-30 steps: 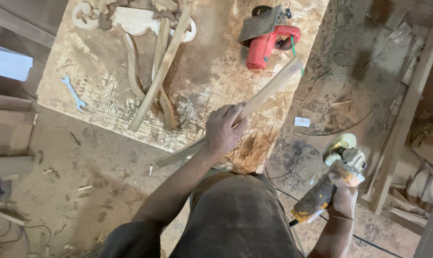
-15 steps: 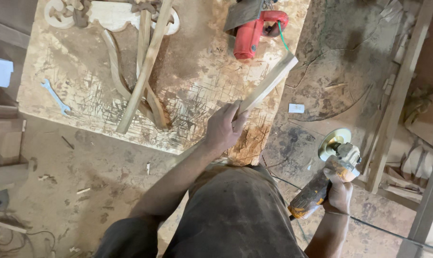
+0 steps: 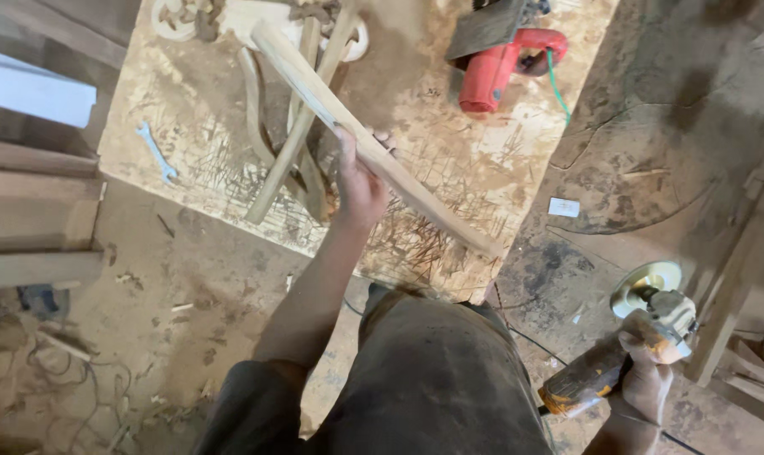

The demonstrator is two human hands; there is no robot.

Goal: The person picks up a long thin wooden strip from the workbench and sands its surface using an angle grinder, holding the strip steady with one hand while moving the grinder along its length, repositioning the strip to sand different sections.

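Blur softens the far tip of the wooden slat [image 3: 373, 152] and the carved pieces [image 3: 298, 160] lying under it, so their outlines are hard to read. My right hand [image 3: 647, 383] is cut at the wrist by the frame edge; it is wrapped around the angle grinder [image 3: 626, 354], held low beside my leg. My left hand [image 3: 358, 187] is curled around the slat near its middle, above the chipboard surface [image 3: 483, 168]. The slat's long axis runs from upper left to lower right. 0.5 s ago it ran toward upper right. 1 red power tool [image 3: 504, 72] lies on the surface.
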